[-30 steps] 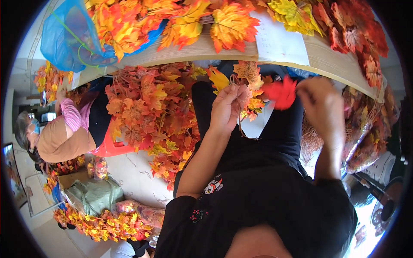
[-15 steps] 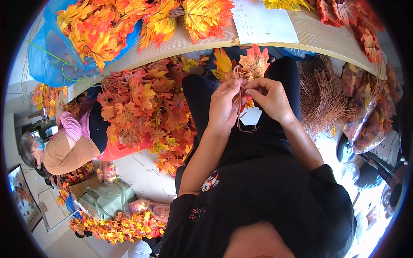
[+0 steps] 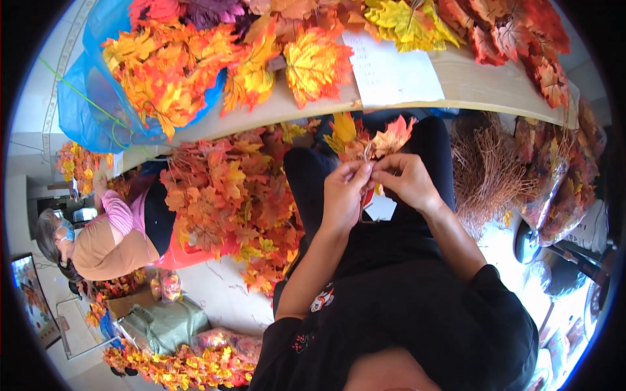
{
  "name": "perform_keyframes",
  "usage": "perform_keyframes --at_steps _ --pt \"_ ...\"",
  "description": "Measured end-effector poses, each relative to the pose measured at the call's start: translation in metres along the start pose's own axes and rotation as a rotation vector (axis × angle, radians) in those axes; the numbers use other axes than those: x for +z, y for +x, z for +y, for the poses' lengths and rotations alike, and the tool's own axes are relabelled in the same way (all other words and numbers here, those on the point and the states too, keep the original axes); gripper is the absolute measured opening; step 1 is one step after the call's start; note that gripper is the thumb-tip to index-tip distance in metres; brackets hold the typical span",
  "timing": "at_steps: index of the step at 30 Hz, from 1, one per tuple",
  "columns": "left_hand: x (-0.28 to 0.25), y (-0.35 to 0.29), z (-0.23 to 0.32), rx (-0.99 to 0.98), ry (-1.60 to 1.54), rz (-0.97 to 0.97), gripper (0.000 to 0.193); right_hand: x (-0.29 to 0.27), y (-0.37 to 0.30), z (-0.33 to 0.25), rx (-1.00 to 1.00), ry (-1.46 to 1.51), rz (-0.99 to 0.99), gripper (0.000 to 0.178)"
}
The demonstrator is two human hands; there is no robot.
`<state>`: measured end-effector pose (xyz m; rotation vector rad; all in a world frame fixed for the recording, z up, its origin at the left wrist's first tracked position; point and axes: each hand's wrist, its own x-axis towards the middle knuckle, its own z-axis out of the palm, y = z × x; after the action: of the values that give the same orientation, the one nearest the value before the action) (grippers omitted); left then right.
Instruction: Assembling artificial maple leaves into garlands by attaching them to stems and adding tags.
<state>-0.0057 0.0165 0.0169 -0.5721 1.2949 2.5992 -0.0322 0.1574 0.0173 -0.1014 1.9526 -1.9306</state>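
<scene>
Over my lap, my left hand (image 3: 345,188) is closed around the brown stem (image 3: 367,155) of a small bunch of artificial maple leaves. The fingertips of my right hand (image 3: 409,184) pinch at the same stem, right beside my left thumb. An orange-red leaf (image 3: 392,135) and a yellow leaf (image 3: 340,132) stick out beyond my fingers. Something red shows just under my fingers, mostly hidden. A piece of white card or paper (image 3: 381,207) lies on my lap below the hands.
Ahead, a wooden table (image 3: 482,85) carries leaf bunches, a written sheet (image 3: 394,72) and a blue plastic bag (image 3: 88,111). A leaf heap (image 3: 225,202) lies left of my legs; bare brown stems (image 3: 486,176) and bagged leaves (image 3: 561,173) are right. Another person (image 3: 107,244) sits at left.
The whole view has shifted, so the table and my hands appear lower. The orange-red leaf has tilted, and the brown strand hanging below my hands shows less. Both hands stay together at the stem.
</scene>
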Motion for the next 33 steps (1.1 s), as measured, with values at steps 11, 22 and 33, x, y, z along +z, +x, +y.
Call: perform_keyframes --at_steps 11,22,33 --pt "0.003 -0.004 0.002 0.156 0.253 -0.038 0.012 -0.004 0.0 -0.01 0.163 0.212 -0.105 0.016" --pt "-0.004 -0.001 -0.001 0.284 0.485 0.016 0.008 0.002 0.013 -0.011 -0.074 -0.201 0.129 0.018" --pt "-0.039 0.002 0.011 -0.073 0.127 0.012 0.013 -0.043 0.164 -0.167 -0.701 -0.777 0.501 0.018"
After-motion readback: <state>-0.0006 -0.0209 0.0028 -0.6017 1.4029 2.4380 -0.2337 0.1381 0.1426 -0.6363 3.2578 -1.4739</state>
